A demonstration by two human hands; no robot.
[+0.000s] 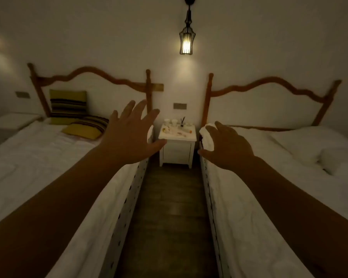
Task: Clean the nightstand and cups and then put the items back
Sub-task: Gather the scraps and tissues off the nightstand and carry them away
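A small white nightstand (pixel 177 151) stands against the far wall between two beds. Two white cups (pixel 170 122) stand at the back left of its top, beside a dark holder with sticks (pixel 182 122). Small scraps and litter (pixel 178 131) lie scattered over the top. My left hand (pixel 130 133) is stretched out in the air with its fingers spread, holding nothing. My right hand (pixel 227 146) is stretched forward and holds a white cloth (pixel 206 137) in its curled fingers. Both hands are well short of the nightstand.
A narrow wooden floor aisle (pixel 169 207) runs between the left bed (pixel 48 167) and the right bed (pixel 279 177). Striped and yellow pillows (pixel 76 115) lie on the left bed. A lit cage lamp (pixel 186 40) hangs above the nightstand.
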